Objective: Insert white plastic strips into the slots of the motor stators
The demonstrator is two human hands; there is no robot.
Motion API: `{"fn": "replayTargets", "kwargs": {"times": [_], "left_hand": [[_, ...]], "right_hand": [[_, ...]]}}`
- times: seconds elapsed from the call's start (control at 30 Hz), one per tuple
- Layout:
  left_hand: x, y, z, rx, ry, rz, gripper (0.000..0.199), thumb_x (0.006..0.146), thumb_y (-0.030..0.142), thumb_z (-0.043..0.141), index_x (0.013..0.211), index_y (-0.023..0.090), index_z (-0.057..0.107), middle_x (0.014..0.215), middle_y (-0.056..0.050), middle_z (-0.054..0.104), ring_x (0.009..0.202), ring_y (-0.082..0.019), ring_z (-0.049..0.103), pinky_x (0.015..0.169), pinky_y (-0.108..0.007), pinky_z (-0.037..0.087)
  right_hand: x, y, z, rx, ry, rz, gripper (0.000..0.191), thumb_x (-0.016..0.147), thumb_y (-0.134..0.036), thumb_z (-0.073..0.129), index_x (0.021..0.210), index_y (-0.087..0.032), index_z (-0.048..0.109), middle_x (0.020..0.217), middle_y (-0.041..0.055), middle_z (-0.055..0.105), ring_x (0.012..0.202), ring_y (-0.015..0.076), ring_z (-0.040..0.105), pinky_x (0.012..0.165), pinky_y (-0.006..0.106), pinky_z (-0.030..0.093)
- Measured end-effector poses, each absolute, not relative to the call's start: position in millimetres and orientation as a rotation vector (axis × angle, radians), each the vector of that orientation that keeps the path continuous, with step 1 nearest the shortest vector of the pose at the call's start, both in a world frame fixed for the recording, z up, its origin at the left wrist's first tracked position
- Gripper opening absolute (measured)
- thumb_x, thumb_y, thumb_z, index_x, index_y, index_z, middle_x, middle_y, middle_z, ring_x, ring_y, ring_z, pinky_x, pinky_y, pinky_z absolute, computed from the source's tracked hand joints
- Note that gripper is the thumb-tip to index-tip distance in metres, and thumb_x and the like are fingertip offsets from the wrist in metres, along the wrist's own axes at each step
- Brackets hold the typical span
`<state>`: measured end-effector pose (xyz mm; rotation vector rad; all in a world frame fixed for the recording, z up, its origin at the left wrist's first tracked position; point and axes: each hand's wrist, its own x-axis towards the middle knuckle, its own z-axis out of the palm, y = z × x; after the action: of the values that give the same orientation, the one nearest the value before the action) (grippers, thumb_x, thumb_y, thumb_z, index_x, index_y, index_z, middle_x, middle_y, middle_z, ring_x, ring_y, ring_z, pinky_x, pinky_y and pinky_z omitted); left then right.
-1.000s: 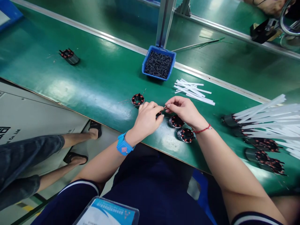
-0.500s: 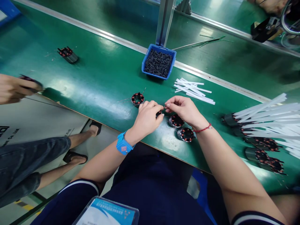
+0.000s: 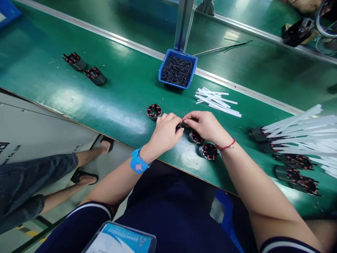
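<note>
My left hand (image 3: pixel 168 131) is closed around a motor stator (image 3: pixel 178 127), which is mostly hidden under the fingers. Beside it, my right hand (image 3: pixel 201 124) pinches a thin wire at the stator's edge; the fingertips nearly meet those of the left. Just beyond my left knuckles stands another stator (image 3: pixel 154 111) with copper windings and loose wire ends. Two more, a stator (image 3: pixel 196 136) partly under my right hand and a stator (image 3: pixel 209 151) near my right wrist, sit on the green bench.
A blue bin (image 3: pixel 177 68) of short black tubes stands against the metal rail. White strips (image 3: pixel 217 101) lie to its right. Several stators (image 3: pixel 292 174) and more white strips (image 3: pixel 302 130) crowd the right side. Two stators (image 3: pixel 96 75) are at far left. A person's legs (image 3: pixel 52 172) show beside the bench.
The other person's hand at the left has gone from view, and a second stator now stands beside the one there. My right hand has shifted slightly left; my left stays put.
</note>
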<state>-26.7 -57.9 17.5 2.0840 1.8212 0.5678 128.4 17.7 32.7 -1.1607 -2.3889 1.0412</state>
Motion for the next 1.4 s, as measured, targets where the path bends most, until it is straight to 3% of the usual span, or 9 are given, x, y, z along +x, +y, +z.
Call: {"fn": "replayTargets", "kwargs": {"times": [0.27, 0.33, 0.5, 0.67, 0.8, 0.97, 1.07, 1.23, 1.4], "left_hand": [[-28.0, -55.9, 18.4, 2.145, 1.775, 0.548, 0.013, 0.084, 0.021, 0.049, 0.093, 0.017, 0.057, 0.095, -0.006, 0.058, 0.093, -0.023, 0.048, 0.083, -0.038, 0.039], [-29.0, -56.7, 18.0, 2.146, 1.777, 0.533, 0.013, 0.084, 0.021, 0.049, 0.094, 0.016, 0.056, 0.095, -0.006, 0.058, 0.093, -0.024, 0.049, 0.082, -0.038, 0.040], [-29.7, -70.1, 16.9, 2.066, 1.873, 0.643, 0.040, 0.085, 0.030, 0.053, 0.120, 0.013, 0.043, 0.116, -0.012, 0.052, 0.109, -0.026, 0.046, 0.092, -0.041, 0.038], [-25.7, -88.6, 13.5, 2.064, 1.989, 0.590, 0.062, 0.080, 0.043, 0.060, 0.128, 0.012, 0.037, 0.123, -0.016, 0.049, 0.112, -0.031, 0.044, 0.091, -0.045, 0.039], [-26.5, -89.6, 4.8, 2.099, 2.008, 0.545, 0.056, 0.082, 0.035, 0.060, 0.128, 0.010, 0.038, 0.118, -0.015, 0.053, 0.107, -0.030, 0.048, 0.090, -0.043, 0.041], [-31.6, -85.5, -1.8, 2.078, 1.912, 0.731, 0.047, 0.083, 0.028, 0.060, 0.123, 0.010, 0.044, 0.114, -0.012, 0.056, 0.106, -0.026, 0.049, 0.092, -0.039, 0.042], [-31.4, -87.3, 2.9, 2.041, 1.853, 0.828, 0.045, 0.082, 0.027, 0.060, 0.122, 0.012, 0.044, 0.114, -0.012, 0.056, 0.106, -0.025, 0.050, 0.093, -0.039, 0.043], [-31.9, -91.3, 18.4, 2.020, 1.695, 0.887, 0.045, 0.081, 0.027, 0.063, 0.120, 0.012, 0.045, 0.113, -0.011, 0.056, 0.106, -0.024, 0.050, 0.093, -0.039, 0.043], [-36.0, -92.2, 33.4, 2.075, 1.418, 0.928, 0.046, 0.083, 0.028, 0.061, 0.123, 0.016, 0.042, 0.116, -0.010, 0.055, 0.108, -0.023, 0.050, 0.094, -0.039, 0.044]], "right_hand": [[112.9, -8.2, 34.2, -1.242, -2.701, 0.278, 0.025, 0.090, -0.017, 0.039, 0.089, -0.015, 0.064, 0.088, 0.0106, 0.066, 0.081, 0.0222, 0.060, 0.068, 0.030, 0.041], [110.2, -9.8, 35.5, -1.280, -2.705, 0.237, 0.026, 0.090, -0.016, 0.037, 0.089, -0.014, 0.063, 0.090, 0.0122, 0.066, 0.082, 0.0232, 0.060, 0.067, 0.031, 0.041], [122.1, 11.1, 39.2, -1.284, -2.397, 1.084, 0.026, 0.086, -0.023, 0.051, 0.109, -0.017, 0.062, 0.092, 0.0051, 0.070, 0.078, 0.0173, 0.063, 0.070, 0.028, 0.046], [127.8, 30.0, 33.3, -1.300, -2.020, 1.705, 0.023, 0.087, -0.032, 0.051, 0.086, -0.017, 0.068, 0.082, 0.0047, 0.070, 0.064, 0.0126, 0.061, 0.056, 0.024, 0.047], [121.4, 33.2, 28.3, -1.284, -1.944, 1.859, 0.023, 0.084, -0.034, 0.056, 0.074, -0.018, 0.068, 0.074, 0.0032, 0.068, 0.058, 0.0095, 0.055, 0.049, 0.021, 0.042], [121.5, 31.2, 30.3, -1.245, -1.856, 2.016, 0.018, 0.076, -0.034, 0.065, 0.071, -0.016, 0.066, 0.071, 0.0019, 0.066, 0.059, 0.0086, 0.054, 0.055, 0.021, 0.042], [124.6, 25.3, 34.1, -1.211, -1.916, 1.896, 0.016, 0.075, -0.031, 0.066, 0.073, -0.016, 0.065, 0.068, 0.0002, 0.063, 0.060, 0.0093, 0.053, 0.059, 0.023, 0.042], [133.3, 10.1, 41.7, -1.160, -2.006, 1.644, 0.018, 0.077, -0.034, 0.064, 0.074, -0.016, 0.060, 0.062, -0.0027, 0.057, 0.053, 0.0082, 0.044, 0.051, 0.022, 0.034], [148.0, -0.7, 48.3, -0.942, -1.781, 1.927, 0.024, 0.074, -0.036, 0.070, 0.072, -0.016, 0.056, 0.061, -0.0030, 0.054, 0.054, 0.0079, 0.044, 0.051, 0.022, 0.034]]}}
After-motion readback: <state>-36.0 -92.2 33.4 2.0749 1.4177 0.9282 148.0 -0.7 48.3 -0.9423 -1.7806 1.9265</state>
